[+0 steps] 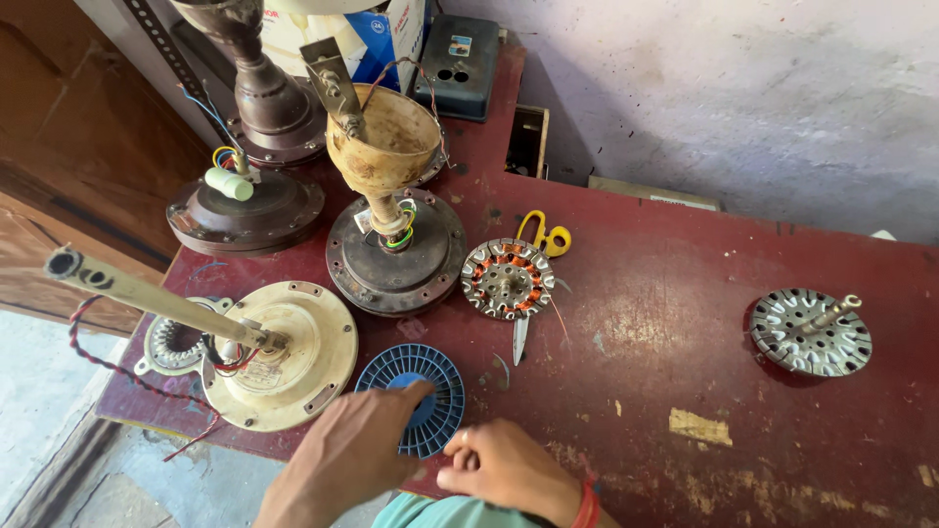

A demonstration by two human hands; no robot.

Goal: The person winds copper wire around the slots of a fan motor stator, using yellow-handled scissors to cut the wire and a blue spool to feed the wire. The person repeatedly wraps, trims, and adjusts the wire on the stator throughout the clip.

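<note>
a worn red workbench point(704, 293) filled most of the frame, and it served as a laying-out surface, with parts spread apart so each could be reached. across the upper left and centre stood the biggest pieces: a dark brown fan motor point(246, 207) with its wires and a white capacitor on top, a second dark motor housing point(396, 252) with a tan cup-shaped canopy over its shaft, and in the lower left a cream fan motor point(293, 354) lying tilted so its long down rod pointed to the left edge. right of centre lay a copper-wound stator point(508, 279), resting on yellow-handled scissors point(544, 235), and far right, well apart from the rest, a bare metal rotor point(810, 332) sat with its shaft up. at the lower centre, just beside the cream motor, lay a small blue ribbed disc point(421, 396). the left hand point(342, 460) reached onto it, index finger extended and touching the disc's hub, the other fingers loosely curled. the right hand point(504, 469) rested near the disc's lower right edge, fingers curled in together, seemingly empty.
</note>
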